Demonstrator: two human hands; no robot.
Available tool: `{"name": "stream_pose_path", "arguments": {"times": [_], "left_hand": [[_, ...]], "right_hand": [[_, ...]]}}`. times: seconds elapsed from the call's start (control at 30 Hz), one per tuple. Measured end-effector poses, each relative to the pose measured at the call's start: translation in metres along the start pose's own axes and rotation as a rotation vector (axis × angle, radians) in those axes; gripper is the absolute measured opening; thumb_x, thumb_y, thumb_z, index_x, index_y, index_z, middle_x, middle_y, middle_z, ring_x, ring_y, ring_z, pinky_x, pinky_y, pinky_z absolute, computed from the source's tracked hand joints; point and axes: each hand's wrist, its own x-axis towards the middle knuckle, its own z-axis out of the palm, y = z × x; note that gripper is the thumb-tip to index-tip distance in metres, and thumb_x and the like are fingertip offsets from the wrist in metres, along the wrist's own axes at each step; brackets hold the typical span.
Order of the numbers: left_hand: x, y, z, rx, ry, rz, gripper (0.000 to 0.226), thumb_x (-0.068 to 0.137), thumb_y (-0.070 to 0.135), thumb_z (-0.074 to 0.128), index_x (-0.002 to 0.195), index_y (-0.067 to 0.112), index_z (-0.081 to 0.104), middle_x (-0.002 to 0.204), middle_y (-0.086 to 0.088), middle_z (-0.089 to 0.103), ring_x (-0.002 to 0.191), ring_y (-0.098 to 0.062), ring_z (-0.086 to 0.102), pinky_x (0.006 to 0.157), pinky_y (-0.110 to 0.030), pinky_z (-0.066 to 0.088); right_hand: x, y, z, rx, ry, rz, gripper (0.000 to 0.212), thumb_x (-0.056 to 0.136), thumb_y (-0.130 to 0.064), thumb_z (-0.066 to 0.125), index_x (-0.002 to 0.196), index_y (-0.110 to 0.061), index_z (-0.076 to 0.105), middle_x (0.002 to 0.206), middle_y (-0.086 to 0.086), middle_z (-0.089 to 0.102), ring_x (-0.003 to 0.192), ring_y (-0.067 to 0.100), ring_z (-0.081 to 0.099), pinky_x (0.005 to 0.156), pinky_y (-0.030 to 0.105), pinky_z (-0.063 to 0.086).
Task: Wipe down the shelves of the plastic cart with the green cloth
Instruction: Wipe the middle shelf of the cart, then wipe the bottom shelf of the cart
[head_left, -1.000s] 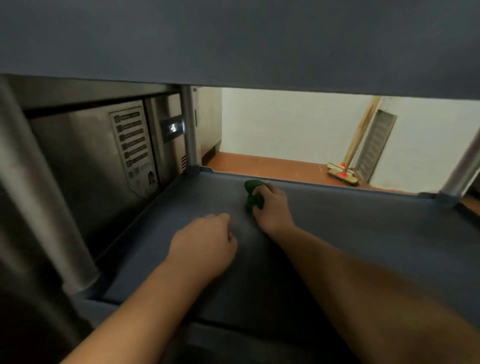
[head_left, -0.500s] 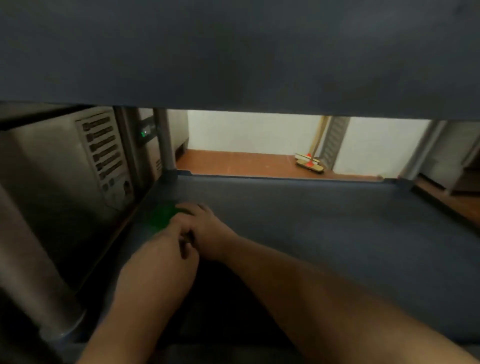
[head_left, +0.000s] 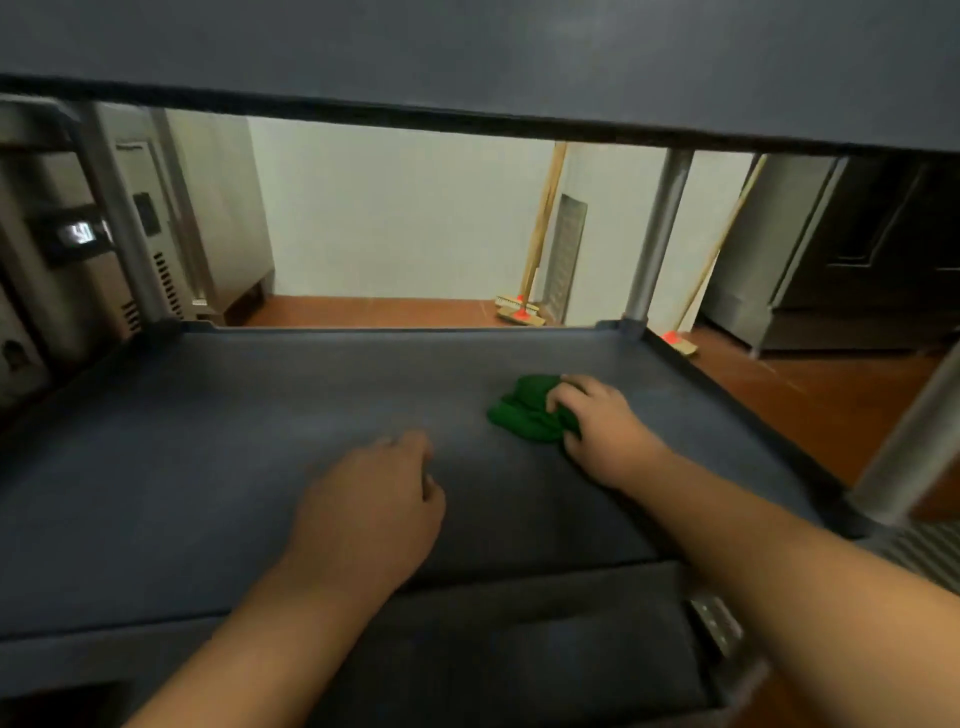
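I look at the grey plastic cart's middle shelf (head_left: 208, 426) from under the shelf above (head_left: 467, 52). My right hand (head_left: 602, 421) grips the bunched green cloth (head_left: 524, 410) and holds it down on the right half of the shelf, fingers curled over it. My left hand (head_left: 374, 499) rests knuckles-up on the shelf near its front middle, fingers loosely curled, holding nothing. The cloth's right part is hidden under my right hand.
Metal cart posts stand at the far left (head_left: 119, 218), far right (head_left: 654, 234) and near right (head_left: 909, 441). A steel appliance (head_left: 47, 249) flanks the left side. Brooms (head_left: 524, 306) lean on the white wall beyond, over an orange tiled floor (head_left: 831, 395).
My right hand swept the cloth from the shelf's left side across to its right half. My left hand stayed low near the front middle. The view shifted rightward.
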Motion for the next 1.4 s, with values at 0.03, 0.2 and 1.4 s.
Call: {"name": "stream_pose_path", "arguments": {"times": [0.03,0.2,1.4], "left_hand": [[-0.004,0.014,0.002,0.023,-0.014,-0.002,0.025,0.088,0.032,0.047,0.110,0.026,0.056,0.109,0.002,0.066,0.103,-0.022,0.062,0.084,-0.039,0.053],[-0.017,0.066,0.001,0.021,-0.099,-0.057,0.033,0.091,0.035,0.043,0.123,0.034,0.051,0.125,0.008,0.059,0.115,-0.018,0.056,0.088,-0.034,0.049],[-0.168,-0.050,0.063,0.025,-0.101,0.120,0.041,0.085,0.025,0.054,0.125,0.032,0.052,0.121,0.004,0.060,0.112,-0.020,0.056,0.083,-0.036,0.052]], "right_hand": [[-0.008,0.020,-0.008,0.000,0.008,0.054,0.036,0.083,-0.009,0.060,0.114,-0.027,0.052,0.148,0.009,0.038,0.130,0.041,0.038,0.108,0.044,0.033],[-0.039,0.090,-0.044,-0.055,0.013,0.328,0.039,0.086,-0.005,0.055,0.117,-0.028,0.049,0.148,0.008,0.034,0.127,0.042,0.036,0.104,0.048,0.037],[-0.281,-0.112,0.042,0.712,0.273,-0.039,0.043,0.080,0.004,0.068,0.108,-0.027,0.056,0.142,-0.008,0.046,0.137,0.000,0.039,0.112,0.021,0.033]]}}
